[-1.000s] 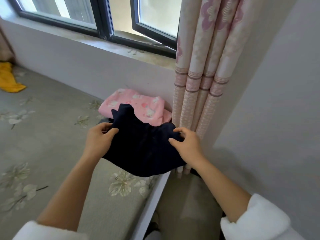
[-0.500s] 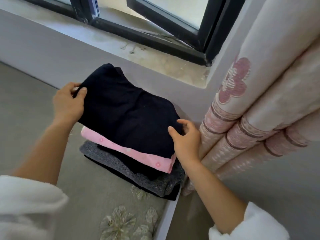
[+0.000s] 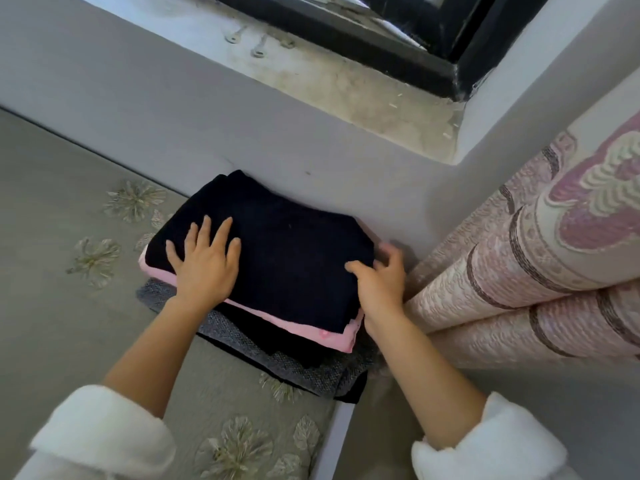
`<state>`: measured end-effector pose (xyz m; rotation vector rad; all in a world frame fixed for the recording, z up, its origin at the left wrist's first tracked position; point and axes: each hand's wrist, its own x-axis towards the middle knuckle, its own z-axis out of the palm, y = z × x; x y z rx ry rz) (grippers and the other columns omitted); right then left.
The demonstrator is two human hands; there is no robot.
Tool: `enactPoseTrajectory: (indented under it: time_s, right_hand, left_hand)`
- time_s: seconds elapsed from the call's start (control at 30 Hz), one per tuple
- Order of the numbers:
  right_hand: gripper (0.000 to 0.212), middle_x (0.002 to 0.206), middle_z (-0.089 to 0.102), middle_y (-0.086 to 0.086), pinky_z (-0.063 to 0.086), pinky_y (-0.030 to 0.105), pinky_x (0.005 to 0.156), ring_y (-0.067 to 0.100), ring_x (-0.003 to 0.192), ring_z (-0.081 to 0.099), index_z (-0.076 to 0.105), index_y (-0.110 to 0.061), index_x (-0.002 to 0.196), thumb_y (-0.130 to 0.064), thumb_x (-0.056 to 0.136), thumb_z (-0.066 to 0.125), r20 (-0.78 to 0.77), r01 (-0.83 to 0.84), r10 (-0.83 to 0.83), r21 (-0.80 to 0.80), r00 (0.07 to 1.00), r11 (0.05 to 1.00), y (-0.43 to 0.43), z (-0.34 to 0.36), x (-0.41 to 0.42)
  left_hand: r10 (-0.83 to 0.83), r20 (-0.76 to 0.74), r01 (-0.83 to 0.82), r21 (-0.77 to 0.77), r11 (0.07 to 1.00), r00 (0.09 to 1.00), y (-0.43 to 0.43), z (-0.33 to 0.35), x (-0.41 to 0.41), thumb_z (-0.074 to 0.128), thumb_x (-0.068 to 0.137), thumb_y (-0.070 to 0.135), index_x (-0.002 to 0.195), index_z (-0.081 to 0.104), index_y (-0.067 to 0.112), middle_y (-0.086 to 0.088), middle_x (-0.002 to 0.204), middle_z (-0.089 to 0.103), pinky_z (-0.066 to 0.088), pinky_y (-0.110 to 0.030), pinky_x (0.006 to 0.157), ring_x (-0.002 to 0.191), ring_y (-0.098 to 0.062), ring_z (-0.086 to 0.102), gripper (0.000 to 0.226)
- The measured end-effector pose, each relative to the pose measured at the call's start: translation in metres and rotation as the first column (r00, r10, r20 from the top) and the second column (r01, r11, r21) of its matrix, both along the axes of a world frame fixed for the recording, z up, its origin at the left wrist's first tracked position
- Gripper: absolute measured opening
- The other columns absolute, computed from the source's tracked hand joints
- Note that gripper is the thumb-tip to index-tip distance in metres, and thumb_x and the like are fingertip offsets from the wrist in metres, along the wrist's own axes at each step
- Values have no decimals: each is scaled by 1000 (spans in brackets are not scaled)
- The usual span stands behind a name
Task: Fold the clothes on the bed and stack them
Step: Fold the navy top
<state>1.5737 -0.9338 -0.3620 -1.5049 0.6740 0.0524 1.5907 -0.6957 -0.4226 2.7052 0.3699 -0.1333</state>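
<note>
A folded dark navy garment [image 3: 287,251] lies on top of a stack in the bed's far right corner. Under it shows a folded pink garment [image 3: 332,336], and below that a grey knit garment [image 3: 277,362] over a black one. My left hand [image 3: 204,265] presses flat on the navy garment's left part with straight, spread fingers. My right hand [image 3: 381,282] is at the garment's right edge, thumb on top and fingers curled loosely over the side next to the curtain; it is blurred.
The bed [image 3: 69,306] has a grey-green cover with embroidered flowers. A pink patterned curtain [image 3: 519,271] hangs close on the right. A grey wall and dusty windowsill [image 3: 346,88] stand right behind the stack. The bed's edge [image 3: 332,445] runs beside the floor.
The navy garment, held up by both hands before, now lies on the pink one atop the stack. My left hand has gone flat on it. The view has moved closer.
</note>
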Motion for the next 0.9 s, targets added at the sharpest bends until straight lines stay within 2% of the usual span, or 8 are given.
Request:
enactPoseTrajectory:
  time_s: [0.1, 0.2, 0.27, 0.33, 0.43, 0.57, 0.73, 0.9]
  right_hand:
    - [54, 103, 66, 1, 53, 23, 70, 13, 90, 67, 47, -26, 119, 8, 79, 59, 125, 43, -21, -179, 992, 983, 0, 2, 3]
    - [60, 128, 50, 10, 49, 34, 89, 26, 114, 55, 37, -14, 134, 5, 81, 58, -169, -189, 128, -420, 977, 888, -1, -7, -8]
    - [74, 143, 30, 11, 37, 40, 106, 29, 130, 37, 29, -13, 143, -2, 79, 63, -261, -351, 235, -694, 936, 629, 6, -11, -16]
    - [74, 153, 20, 7, 20, 42, 113, 25, 140, 18, 29, -19, 146, -15, 80, 63, -86, -289, 450, -867, 889, 405, 19, -8, -14]
    - [68, 161, 0, 1, -5, 33, 114, 15, 146, -10, 16, -32, 151, -43, 92, 48, -141, -456, 766, -864, 627, 214, 35, -16, -2]
    - [70, 158, -26, -1, -17, 37, 112, 18, 142, -30, -17, -41, 147, -65, 95, 22, -561, -746, 733, -656, 384, -111, 24, -57, -11]
    - [65, 154, -33, -1, -20, 38, 111, 17, 139, -34, -33, -43, 134, -68, 93, 10, -613, -750, 694, -642, 376, -160, 18, -81, -24]
    - [69, 159, -22, 1, -11, 41, 117, 21, 145, -22, -17, -33, 149, -61, 96, 17, -582, -701, 700, -694, 413, -164, 21, -69, -27]
  left_hand:
    - [4, 22, -5, 18, 1000, 1000, -6, -2, -5, 22, 100, 45, 150, 23, 33, -5, 159, 17, -4, -58, 113, 147, -27, 7, 51]
    - [-21, 10, 21, 36, 999, 1000, -10, -3, -14, 20, 100, 45, 151, 19, 32, -6, 160, 13, -5, -60, 112, 147, -29, 4, 52]
    - [-32, -13, 32, 23, 999, 999, -8, -7, -20, 19, 100, 47, 152, 15, 33, -5, 161, 9, -7, -60, 112, 147, -29, -1, 54]
    - [-28, -42, 27, -13, 1000, 999, -2, -13, -24, 17, 99, 51, 152, 9, 36, -3, 161, 4, -9, -58, 112, 147, -29, -7, 56]
    - [-30, -65, 26, -61, 998, 997, 5, -20, -26, 14, 94, 61, 151, 5, 39, -1, 161, 0, -12, -55, 112, 146, -30, -14, 62]
    - [-68, -98, 62, -60, 996, 993, 5, -31, -35, 9, 85, 72, 150, 0, 42, 0, 161, -8, -15, -54, 112, 145, -29, -18, 72]
    - [-89, -148, 81, -55, 995, 985, 0, -43, -40, 6, 83, 74, 148, -8, 46, 3, 160, -16, -18, -51, 111, 143, -25, -25, 71]
    - [-84, -247, 82, -19, 996, 965, -3, -29, -36, 14, 92, 67, 148, -13, 42, -1, 159, -21, -15, -52, 112, 143, -28, -24, 67]
